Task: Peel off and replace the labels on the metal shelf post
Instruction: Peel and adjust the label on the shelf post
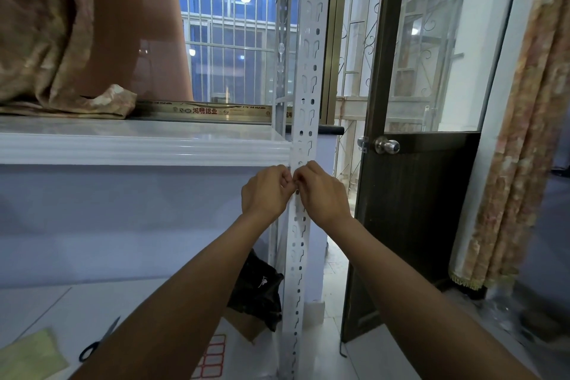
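Note:
A white perforated metal shelf post (pixel 308 71) runs top to bottom through the middle of the view. My left hand (pixel 266 193) and my right hand (pixel 322 191) meet on the post just below the white shelf board (pixel 138 148). Both have their fingertips pinched together against the post face. What they pinch is hidden by the fingers; no label shows on the post. A sheet of red-bordered blank labels (pixel 212 358) lies on the lower surface beneath my left forearm.
Black-handled scissors (pixel 98 341) and a pale green sheet (pixel 30 358) lie at the lower left. A black bag (pixel 257 290) on a cardboard piece sits by the post's base. A dark door with a knob (pixel 387 145) stands right; curtains hang far right.

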